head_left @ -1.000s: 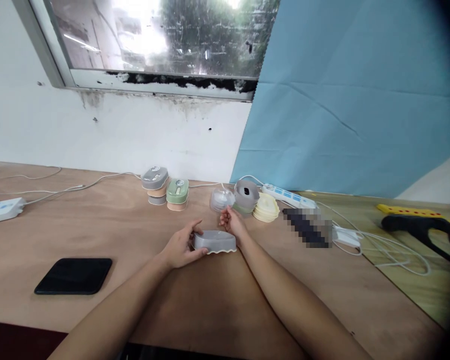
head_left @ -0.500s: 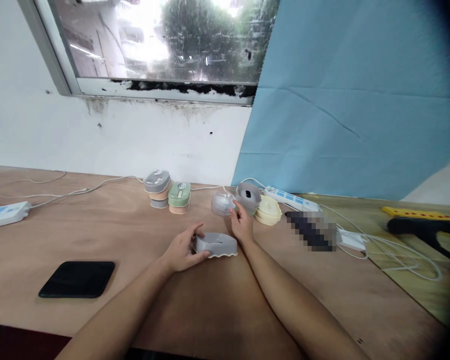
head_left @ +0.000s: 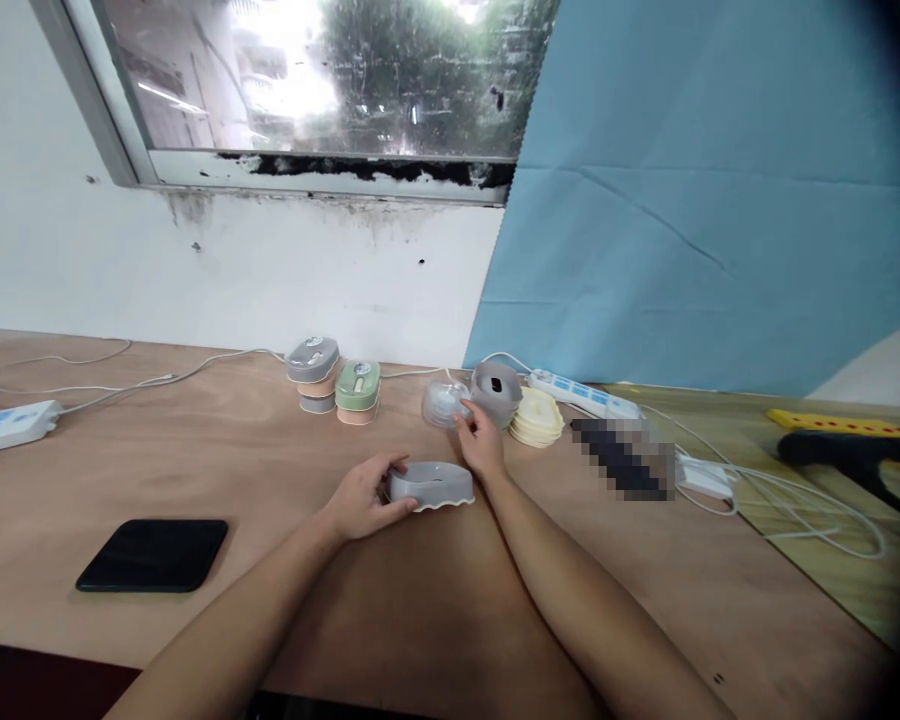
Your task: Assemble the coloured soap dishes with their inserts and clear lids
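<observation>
My left hand (head_left: 367, 497) is closed on one end of a grey oval soap-box-like shell (head_left: 435, 484), which has a wavy cream rim at the bottom. The thumb lies along its near side and the fingers curl round behind. My right hand (head_left: 483, 441) reaches past the shell to a stack of clear plastic lids (head_left: 444, 404). Its thumb and forefinger pinch the right edge of the stack; how many lids they grip is hard to see. Just behind this hand stand stacked grey shells (head_left: 499, 395), with pale yellow oval pieces (head_left: 536, 420) piled on their right.
Two stacks of lidded boxes, one grey-topped (head_left: 313, 362) and one green-topped (head_left: 358, 388), stand near the wall. A black phone-like slab (head_left: 152, 555) lies at left. Power strips (head_left: 585, 395), white cables and a black-handled tool (head_left: 855, 460) lie around the table.
My right hand's fingers have drawn closer together at the edge of the clear lids. My left hand keeps its hold on the grey shell. The view has shifted slightly.
</observation>
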Motion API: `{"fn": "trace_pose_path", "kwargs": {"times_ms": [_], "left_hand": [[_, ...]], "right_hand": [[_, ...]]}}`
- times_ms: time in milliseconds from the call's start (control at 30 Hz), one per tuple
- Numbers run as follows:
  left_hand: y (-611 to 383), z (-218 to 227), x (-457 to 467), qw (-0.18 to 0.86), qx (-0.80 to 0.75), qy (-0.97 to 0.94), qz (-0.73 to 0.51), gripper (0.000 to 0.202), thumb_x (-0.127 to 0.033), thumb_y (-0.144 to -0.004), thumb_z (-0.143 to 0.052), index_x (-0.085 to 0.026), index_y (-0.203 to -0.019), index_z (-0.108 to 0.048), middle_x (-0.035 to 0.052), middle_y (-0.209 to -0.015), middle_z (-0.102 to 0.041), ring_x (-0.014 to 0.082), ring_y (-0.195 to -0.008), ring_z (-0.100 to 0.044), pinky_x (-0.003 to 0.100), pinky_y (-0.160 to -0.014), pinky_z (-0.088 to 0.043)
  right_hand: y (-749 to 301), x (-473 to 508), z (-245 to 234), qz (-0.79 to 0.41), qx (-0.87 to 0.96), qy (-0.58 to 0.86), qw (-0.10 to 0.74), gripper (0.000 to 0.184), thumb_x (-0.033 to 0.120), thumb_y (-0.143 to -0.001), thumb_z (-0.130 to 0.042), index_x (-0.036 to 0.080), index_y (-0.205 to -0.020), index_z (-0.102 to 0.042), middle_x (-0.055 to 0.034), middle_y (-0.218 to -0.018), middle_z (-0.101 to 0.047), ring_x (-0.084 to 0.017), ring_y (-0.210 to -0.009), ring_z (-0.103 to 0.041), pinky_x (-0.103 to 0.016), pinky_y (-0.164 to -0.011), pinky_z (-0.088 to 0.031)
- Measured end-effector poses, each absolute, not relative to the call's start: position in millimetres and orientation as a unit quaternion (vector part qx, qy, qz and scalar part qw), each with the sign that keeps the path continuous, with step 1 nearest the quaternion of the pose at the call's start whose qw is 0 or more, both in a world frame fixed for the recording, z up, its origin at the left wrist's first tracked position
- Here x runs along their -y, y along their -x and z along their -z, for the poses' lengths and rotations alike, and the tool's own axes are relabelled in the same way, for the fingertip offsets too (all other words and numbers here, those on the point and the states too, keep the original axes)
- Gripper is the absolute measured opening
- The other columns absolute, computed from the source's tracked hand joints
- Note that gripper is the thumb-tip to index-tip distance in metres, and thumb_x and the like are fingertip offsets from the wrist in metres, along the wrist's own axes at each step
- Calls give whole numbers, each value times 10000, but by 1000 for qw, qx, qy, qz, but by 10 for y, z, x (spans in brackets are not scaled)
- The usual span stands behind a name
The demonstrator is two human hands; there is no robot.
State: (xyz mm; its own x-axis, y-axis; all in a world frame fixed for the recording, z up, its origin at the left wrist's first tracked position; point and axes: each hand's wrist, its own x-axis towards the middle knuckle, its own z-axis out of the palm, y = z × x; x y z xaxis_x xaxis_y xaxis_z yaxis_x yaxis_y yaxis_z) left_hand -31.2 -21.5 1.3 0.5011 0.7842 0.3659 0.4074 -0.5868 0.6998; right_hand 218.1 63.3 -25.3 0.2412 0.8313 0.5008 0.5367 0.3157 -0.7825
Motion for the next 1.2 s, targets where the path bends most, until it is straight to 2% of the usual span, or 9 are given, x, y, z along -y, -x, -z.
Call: {"fn": "trace_pose_path", "kwargs": {"times_ms": [233,433,600,667,900,1200], "left_hand": [[300,-31,214,257,-354,-831,-344,505,-447,-773,-639,-179,-1186,-529,88,-1086,-639,208,-906,-617,323,-759,-506],[296,-46,223,250,-357,-833,-340,474,-459,-784,-625,-181,-1161,-549,88,-1074,-641,215,-924,-614,328,-776,-500],[292,-44,217,249,-363,-833,-335,474,-477,-776,-625,-194,-1150,-555,78,-1045,-644,212,-902,-609,324,-770,-488],[292,-47,215,249,-366,-832,-334,467,-482,-779,-621,-194,-1141,-559,77,-1037,-644,211,-897,-608,322,-767,-485],[298,-55,219,249,-366,-835,-328,462,-467,-777,-631,-187,-1137,-554,78,-1035,-644,209,-891,-611,326,-773,-489],[300,-53,219,246,-359,-836,-334,462,-475,-782,-626,-184,-1135,-561,81,-1039,-646,213,-910,-613,325,-770,-495]], "right_hand": [[-2209,-654,265,-139,584,569,562,355,404,-821,-554,233,-1107,-677,-11,-680,-643,-188,-630,-548,-329,-719,-446],[-2131,-671,227,-71,612,599,512,401,443,-835,-538,245,-1163,-656,-24,-689,-662,-207,-652,-581,-370,-762,-463],[-2133,-723,237,-57,647,573,500,334,405,-881,-476,255,-1096,-683,-73,-998,-715,-249,-894,-644,-396,-866,-462],[-2157,-732,243,-47,658,566,494,333,388,-898,-453,255,-1107,-676,-70,-1052,-707,-251,-938,-647,-391,-879,-462],[-2179,-722,241,-34,660,574,484,347,368,-915,-426,240,-1135,-661,-72,-1062,-708,-251,-930,-653,-391,-872,-466],[-2179,-694,238,-26,671,570,474,318,333,-899,-435,240,-1061,-692,-61,-1028,-717,-235,-895,-655,-368,-849,-475]]}}
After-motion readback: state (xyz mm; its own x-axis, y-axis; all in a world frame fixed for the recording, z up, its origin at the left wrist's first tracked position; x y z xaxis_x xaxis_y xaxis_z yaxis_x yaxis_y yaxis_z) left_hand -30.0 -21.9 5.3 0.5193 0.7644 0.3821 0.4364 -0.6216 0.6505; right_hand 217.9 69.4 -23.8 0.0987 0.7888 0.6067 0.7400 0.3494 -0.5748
